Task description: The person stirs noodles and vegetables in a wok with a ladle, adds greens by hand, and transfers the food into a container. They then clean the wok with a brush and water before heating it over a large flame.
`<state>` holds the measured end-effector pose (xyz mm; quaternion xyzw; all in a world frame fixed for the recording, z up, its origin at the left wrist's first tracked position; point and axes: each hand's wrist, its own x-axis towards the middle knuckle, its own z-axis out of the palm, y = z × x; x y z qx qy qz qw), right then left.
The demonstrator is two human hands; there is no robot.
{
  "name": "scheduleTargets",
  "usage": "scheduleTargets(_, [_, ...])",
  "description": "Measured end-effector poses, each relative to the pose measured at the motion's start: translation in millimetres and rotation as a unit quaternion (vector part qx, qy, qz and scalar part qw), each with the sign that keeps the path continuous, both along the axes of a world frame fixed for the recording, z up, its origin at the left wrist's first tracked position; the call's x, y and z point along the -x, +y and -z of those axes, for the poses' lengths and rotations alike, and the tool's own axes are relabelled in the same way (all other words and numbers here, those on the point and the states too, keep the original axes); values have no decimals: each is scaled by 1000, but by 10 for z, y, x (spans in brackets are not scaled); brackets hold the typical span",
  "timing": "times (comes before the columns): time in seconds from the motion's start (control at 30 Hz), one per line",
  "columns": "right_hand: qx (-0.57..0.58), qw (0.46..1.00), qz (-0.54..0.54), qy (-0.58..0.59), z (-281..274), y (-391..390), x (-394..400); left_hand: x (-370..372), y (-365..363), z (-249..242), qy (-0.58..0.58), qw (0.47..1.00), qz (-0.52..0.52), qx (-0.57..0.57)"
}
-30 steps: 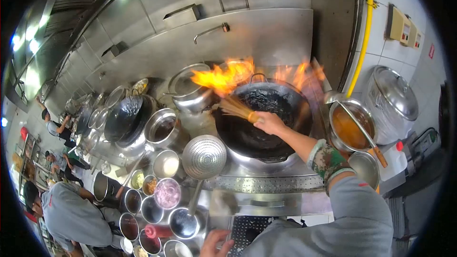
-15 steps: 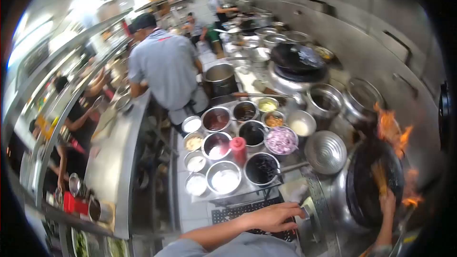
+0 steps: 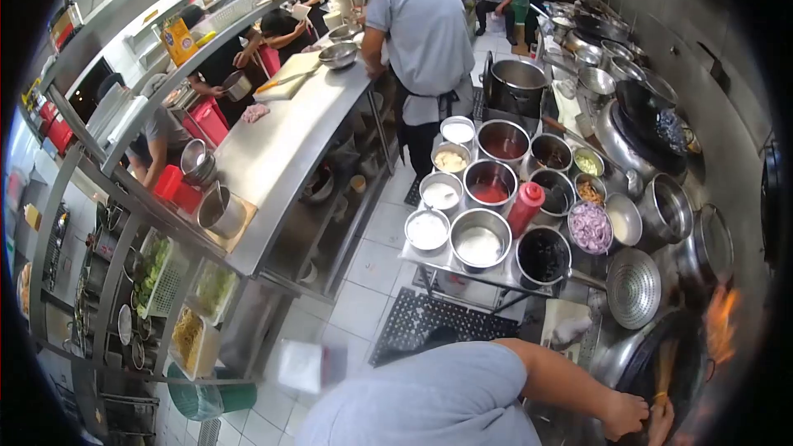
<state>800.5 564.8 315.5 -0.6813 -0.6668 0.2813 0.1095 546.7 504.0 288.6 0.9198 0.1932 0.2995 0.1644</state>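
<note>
My right hand (image 3: 660, 423), low at the right, is closed around the handle of a bamboo wok brush (image 3: 665, 367). The bristles point up inside a dark wok (image 3: 690, 339), and orange flame (image 3: 722, 326) rises at its far edge. My left hand (image 3: 624, 415) is beside the right one at the wok's near side, its fingers curled; what they grip, if anything, is hidden. A perforated metal strainer (image 3: 634, 287) lies just beyond the wok. To its left a crumpled cloth (image 3: 570, 327) rests on the stove edge.
A cart holds metal pots of sauces, a red squeeze bottle (image 3: 526, 208) and a bowl of chopped red onion (image 3: 591, 227). A co-worker (image 3: 421, 33) stands at the steel counter (image 3: 289, 144). A black perforated mat (image 3: 438, 322) lies on the tiles, near a green bin (image 3: 206, 396).
My view has swung left. My left hand has gone from stretched out by the stove edge to curled beside my right hand. The right hand still holds the brush in the wok.
</note>
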Motion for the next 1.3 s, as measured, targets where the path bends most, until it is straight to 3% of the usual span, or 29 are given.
scheduleTargets(0.03, [166,986,16,15,-481,-245,227,-120,-19,74,56,998,-11,22])
scheduleTargets(0.1, [73,997,-15,-36,-450,-261,-233,-112,-46,62,103,993,10,62])
scheduleTargets(0.13, [14,997,-19,-73,-465,-310,-461,-230,-8,220,104,994,-9,28])
scheduleTargets(0.17, [-28,993,-4,-117,-482,-360,-496,200,-119,-297,117,991,4,68])
scheduleTargets(0.27, [-95,962,117,-227,-379,-220,-73,78,-69,-325,181,982,-26,-43])
scheduleTargets(0.3, [-110,947,169,-250,-214,-99,0,-19,-19,-125,140,987,-7,-81])
scheduleTargets(0.33, [-42,950,202,-234,-321,-125,360,-103,-21,-184,164,986,-8,-8])
scheduleTargets(0.37, [-40,942,253,-217,-164,-146,522,-129,-21,-116,94,995,-10,-44])
scheduleTargets(0.4, [-61,951,254,-163,131,-100,505,-140,-32,-204,123,992,-17,-14])
scheduleTargets(0.47, [-144,971,121,-147,180,-356,457,-134,-33,-200,103,994,-6,-35])
scheduleTargets(0.53, [-83,988,13,-133,-86,-548,50,-106,42,-173,140,990,-1,5])
scheduleTargets(0.6, [75,978,63,-186,-778,-715,-9,-94,78,-177,121,992,6,-15])
scheduleTargets(0.7, [-34,938,198,-281,-195,-245,-118,-138,27,-168,176,984,-16,-2])
scheduleTargets(0.77, [-141,949,229,-166,71,-42,142,-162,24,-145,186,982,-6,-15])
scheduleTargets(0.87, [-203,958,196,-48,364,84,587,-156,17,20,177,984,-14,-30])
scheduleTargets(1.0, [-137,990,-38,-5,91,-251,304,-132,7,37,96,993,-50,-57])
scheduleTargets(1.07, [51,995,-48,-65,-435,-616,22,-82,-3,23,86,993,-47,-68])
scheduleTargets(1.1, [163,986,16,-38,-832,-817,-73,-58,-15,16,79,992,-45,-82])
scheduleTargets(1.13, [182,978,97,-31,-936,-938,-300,-33,-35,5,76,993,-41,-82])
scheduleTargets(1.2, [136,968,146,-151,-1335,-1094,-480,36,-83,-23,52,994,-40,-87])
scheduleTargets(1.23, [57,944,161,-282,-1396,-1178,-514,65,-74,-55,47,994,-35,-92])
scheduleTargets(1.27, [55,942,167,-285,-1407,-1243,-522,107,-72,-83,39,994,-37,-100])
scheduleTargets(1.3, [-41,919,236,-314,-1387,-1310,-527,150,-54,-108,31,993,-39,-108])
